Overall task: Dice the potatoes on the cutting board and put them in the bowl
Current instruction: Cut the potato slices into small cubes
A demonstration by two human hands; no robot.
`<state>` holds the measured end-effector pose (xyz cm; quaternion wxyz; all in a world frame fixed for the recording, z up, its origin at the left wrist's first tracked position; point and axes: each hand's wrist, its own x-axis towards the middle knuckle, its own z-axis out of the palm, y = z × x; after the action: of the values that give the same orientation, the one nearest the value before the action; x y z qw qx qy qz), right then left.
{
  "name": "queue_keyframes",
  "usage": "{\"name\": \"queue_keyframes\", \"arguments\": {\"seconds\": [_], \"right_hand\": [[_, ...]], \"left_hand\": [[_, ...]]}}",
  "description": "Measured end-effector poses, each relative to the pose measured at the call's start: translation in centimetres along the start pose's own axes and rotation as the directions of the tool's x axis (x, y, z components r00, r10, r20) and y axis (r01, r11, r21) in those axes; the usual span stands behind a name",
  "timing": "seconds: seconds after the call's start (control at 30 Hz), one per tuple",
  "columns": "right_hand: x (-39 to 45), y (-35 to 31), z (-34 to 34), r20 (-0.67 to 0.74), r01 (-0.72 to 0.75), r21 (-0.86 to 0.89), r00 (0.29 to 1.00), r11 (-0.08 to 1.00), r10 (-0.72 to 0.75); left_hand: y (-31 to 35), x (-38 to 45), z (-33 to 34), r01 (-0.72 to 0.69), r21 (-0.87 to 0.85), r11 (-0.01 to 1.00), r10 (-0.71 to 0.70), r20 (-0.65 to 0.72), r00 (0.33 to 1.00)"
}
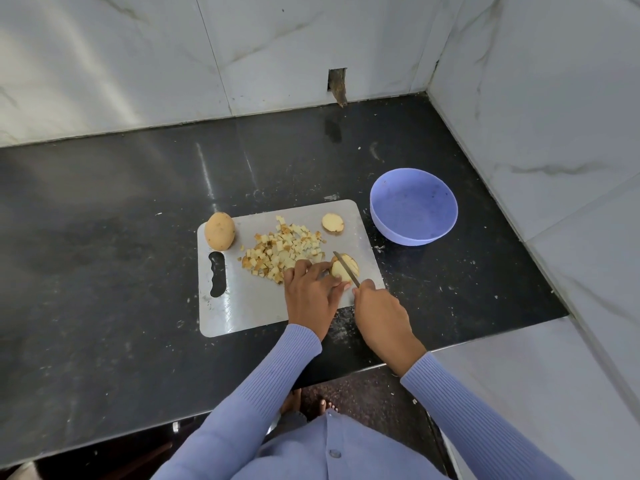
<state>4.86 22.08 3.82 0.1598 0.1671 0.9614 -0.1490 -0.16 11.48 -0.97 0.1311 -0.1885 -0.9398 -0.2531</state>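
Head view: slicing was underway.
Left hand (313, 289): fingers curled, steadying potato piece (341, 270).
Right hand (379, 308): gripped knife (346, 268) for cutting.
Bowl (414, 206): held 0 dice.

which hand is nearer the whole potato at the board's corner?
Left. The left hand steadies the potato piece mid-board, nearer the whole potato at the far-left corner of the cutting board. The right hand, gripping the knife, sits farther right.
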Motion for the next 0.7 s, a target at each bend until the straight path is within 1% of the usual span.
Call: {"name": "queue_keyframes", "arguments": {"seconds": [0.2, 0.4, 0.5, 0.7], "right_hand": [[0.0, 0.0, 0.5, 0.036, -0.006, -0.019, 0.999, 1.0, 0.007], [-3.8, 2.6, 1.3, 0.103, -0.062, -0.037, 0.992, 0.997, 0.066], [-4.6, 3.2, 1.5, 0.087, -0.061, -0.05, 0.994, 0.997, 0.065], [-3.4, 2.8, 0.7, 0.048, -0.053, -0.024, 0.997, 0.998, 0.054]], "left_hand": [[-0.1, 0.0, 0.2, 0.017, 0.0, 1.0, -0.017, 0.015, 1.0], [0.0, 0.0, 0.1, 0.005, 0.012, 1.0, -0.005, 0.013, 1.0], [0.0, -0.1, 0.2, 0.003, 0.002, 1.0, -0.003, 0.005, 1.0], [0.0, -0.3, 0.2, -0.012, -0.019, 1.0, 0.012, -0.014, 1.0]]}}
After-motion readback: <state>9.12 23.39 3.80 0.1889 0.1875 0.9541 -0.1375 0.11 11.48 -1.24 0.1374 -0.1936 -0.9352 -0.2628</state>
